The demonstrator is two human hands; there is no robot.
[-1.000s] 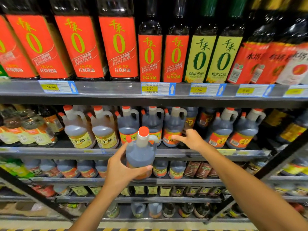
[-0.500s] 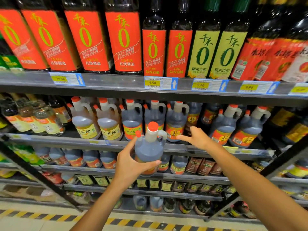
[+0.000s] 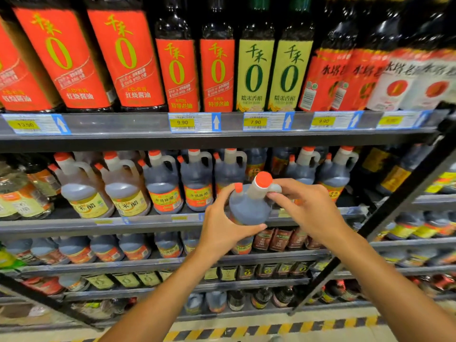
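A dark vinegar jug [image 3: 249, 206] with an orange cap and a side handle is held up in front of the second shelf. My left hand [image 3: 222, 230] grips its body from the left and below. My right hand [image 3: 308, 208] has its fingers curled round the jug's handle by the neck. The jug leans slightly to the right. Its label is hidden by my left hand.
Matching jugs [image 3: 197, 181] stand in a row on the second shelf [image 3: 98, 224], with a gap behind the held jug. Tall soy sauce bottles [image 3: 177, 70] fill the top shelf above yellow price tags [image 3: 182, 122]. Lower shelves hold smaller bottles. A dark diagonal bar [image 3: 394, 218] crosses at right.
My right hand has come off the shelf and taken the jug's handle. The jug has risen and moved right, closer to the second shelf.
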